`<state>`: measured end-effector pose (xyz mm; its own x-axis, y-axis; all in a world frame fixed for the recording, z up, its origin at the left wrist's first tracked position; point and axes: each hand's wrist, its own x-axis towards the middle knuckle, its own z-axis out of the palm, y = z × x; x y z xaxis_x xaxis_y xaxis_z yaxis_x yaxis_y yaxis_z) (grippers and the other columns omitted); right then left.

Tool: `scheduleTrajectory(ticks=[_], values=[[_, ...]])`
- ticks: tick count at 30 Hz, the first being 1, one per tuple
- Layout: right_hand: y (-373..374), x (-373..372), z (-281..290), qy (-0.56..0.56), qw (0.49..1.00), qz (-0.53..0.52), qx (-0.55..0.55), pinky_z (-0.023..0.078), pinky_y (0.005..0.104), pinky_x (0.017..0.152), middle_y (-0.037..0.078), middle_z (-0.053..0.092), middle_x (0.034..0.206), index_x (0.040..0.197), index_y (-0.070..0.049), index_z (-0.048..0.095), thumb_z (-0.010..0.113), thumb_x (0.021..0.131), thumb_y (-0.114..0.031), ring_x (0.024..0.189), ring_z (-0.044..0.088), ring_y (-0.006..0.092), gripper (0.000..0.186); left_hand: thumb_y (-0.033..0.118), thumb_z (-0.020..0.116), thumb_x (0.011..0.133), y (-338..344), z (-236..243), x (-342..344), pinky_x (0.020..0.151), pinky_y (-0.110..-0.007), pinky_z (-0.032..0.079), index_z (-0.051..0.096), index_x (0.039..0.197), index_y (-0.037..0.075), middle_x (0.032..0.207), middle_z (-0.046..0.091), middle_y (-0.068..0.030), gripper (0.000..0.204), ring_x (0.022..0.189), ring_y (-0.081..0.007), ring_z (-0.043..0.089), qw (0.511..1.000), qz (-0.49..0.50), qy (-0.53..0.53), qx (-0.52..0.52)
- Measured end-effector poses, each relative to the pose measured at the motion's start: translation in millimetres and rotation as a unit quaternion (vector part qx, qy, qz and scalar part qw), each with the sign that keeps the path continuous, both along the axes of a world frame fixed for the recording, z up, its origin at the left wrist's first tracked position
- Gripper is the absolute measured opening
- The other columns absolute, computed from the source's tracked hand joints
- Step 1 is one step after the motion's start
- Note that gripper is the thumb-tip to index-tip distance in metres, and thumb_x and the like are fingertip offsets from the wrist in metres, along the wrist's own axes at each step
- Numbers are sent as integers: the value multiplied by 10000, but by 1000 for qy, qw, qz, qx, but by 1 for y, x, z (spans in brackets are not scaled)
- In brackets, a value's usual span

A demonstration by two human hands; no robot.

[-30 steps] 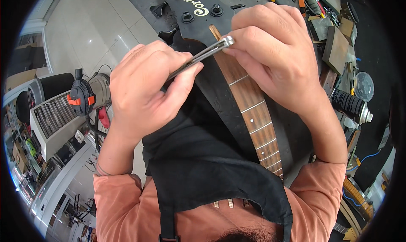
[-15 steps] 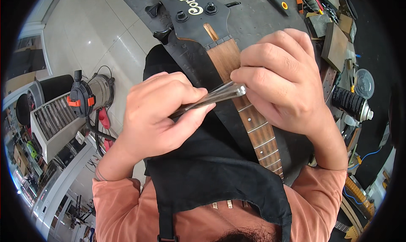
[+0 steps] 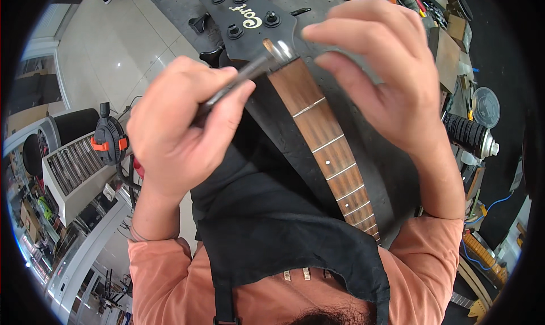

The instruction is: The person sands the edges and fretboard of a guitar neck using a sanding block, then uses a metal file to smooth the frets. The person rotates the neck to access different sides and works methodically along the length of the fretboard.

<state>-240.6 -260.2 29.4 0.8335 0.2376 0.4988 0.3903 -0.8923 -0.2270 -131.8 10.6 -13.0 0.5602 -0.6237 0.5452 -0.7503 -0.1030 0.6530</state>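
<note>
A guitar neck point(image 3: 311, 116) with a dark wooden fingerboard and metal frets runs from the black headstock point(image 3: 241, 47) at the top toward my apron. My left hand point(image 3: 181, 123) is closed around a slim, dark metal hand tool point(image 3: 244, 75). Its shiny end is blurred and lies over the nut end of the fingerboard; whether it touches there I cannot tell, nor its exact kind. To the right of the headstock, my right hand point(image 3: 383, 75) is raised above the bench with thumb and fingers apart. Nothing shows between them.
The neck lies over a dark bench point(image 3: 392, 194). Along the right side are a spray can point(image 3: 470, 136), a round clear lid point(image 3: 485, 106) and wooden blocks point(image 3: 445, 55). At left, beyond the pale tiled floor point(image 3: 108, 58), stand a vacuum cleaner point(image 3: 109, 137) and a tool rack point(image 3: 74, 163).
My left hand has carried the metal tool up and left, from above the fingerboard to its nut end. My right hand has moved up, its fingers spreading from a pinch.
</note>
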Motion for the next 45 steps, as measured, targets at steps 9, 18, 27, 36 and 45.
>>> scheduleTrajectory(ticks=[9,18,27,36,45], values=[[-4,-55,2,96,993,-1,64,510,450,971,83,771,1146,1265,-73,803,975,850,-120,1030,731,303,451,-76,867,939,-10,16,-44,625,-302,468,784,1057,-33,848,732,-86,151,678,-152,624,983,-102,136,73],[-4,-41,-20,70,995,9,76,492,437,935,28,741,1131,1121,-105,796,954,822,-80,1010,720,253,340,-77,857,969,-23,3,-44,606,-303,422,782,1070,-7,831,691,-53,144,668,-127,563,989,-60,127,46],[-7,-66,-20,84,993,26,75,474,438,913,41,736,1079,1125,-101,819,901,745,-70,931,700,264,390,-91,907,814,-21,0,-54,589,-366,511,803,1138,-45,873,765,-133,343,651,-252,686,989,-138,-12,50],[-8,-57,-15,104,992,27,66,465,446,923,42,729,1099,1088,-105,792,925,829,-77,939,683,276,292,-91,892,936,-23,4,-51,579,-301,440,780,1035,-39,809,717,-83,159,642,-150,607,983,-112,133,52],[-11,-56,-17,95,992,34,69,469,442,915,39,735,1093,1114,-102,813,859,760,-51,938,693,272,361,-84,921,831,-23,7,-51,619,-391,543,792,1091,-44,893,777,-157,293,678,-284,712,987,-118,-63,85]])
